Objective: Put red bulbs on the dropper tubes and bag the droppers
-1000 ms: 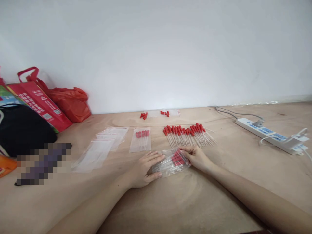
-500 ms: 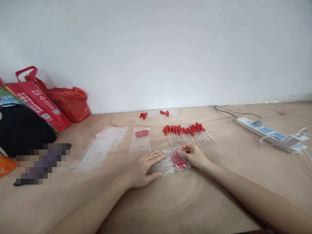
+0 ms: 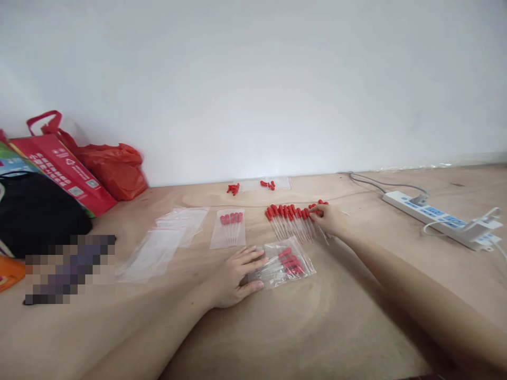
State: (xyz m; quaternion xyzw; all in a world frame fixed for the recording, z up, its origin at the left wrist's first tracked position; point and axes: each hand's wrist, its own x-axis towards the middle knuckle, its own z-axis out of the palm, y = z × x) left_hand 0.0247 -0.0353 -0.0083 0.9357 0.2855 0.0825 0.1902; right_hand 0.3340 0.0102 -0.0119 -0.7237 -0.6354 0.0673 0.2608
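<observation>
In the middle of the table lies a clear zip bag [image 3: 292,264] with several red-bulbed droppers inside, their bulbs toward its right end. My left hand [image 3: 237,277] lies flat with fingers stretched out over the bag's left end. Behind it, a row of loose droppers [image 3: 287,216] shows red bulbs away from me and thin clear tubes toward me. My right hand [image 3: 328,220] reaches into the right part of this row, its thumb and finger pinched at a dropper's bulb; it covers some droppers. A flat bag of droppers [image 3: 231,227] lies left of the row.
Empty zip bags [image 3: 162,245] overlap at left. Loose red bulbs [image 3: 233,188] lie by the wall, some on a clear bag [image 3: 251,183]. A white power strip [image 3: 439,216] with cables stands at right. Red bags [image 3: 114,169] and a black bag [image 3: 39,211] crowd the left.
My right hand has let go of the zip bag's right end and moved up and right to the dropper row. My left hand stays on the bag.
</observation>
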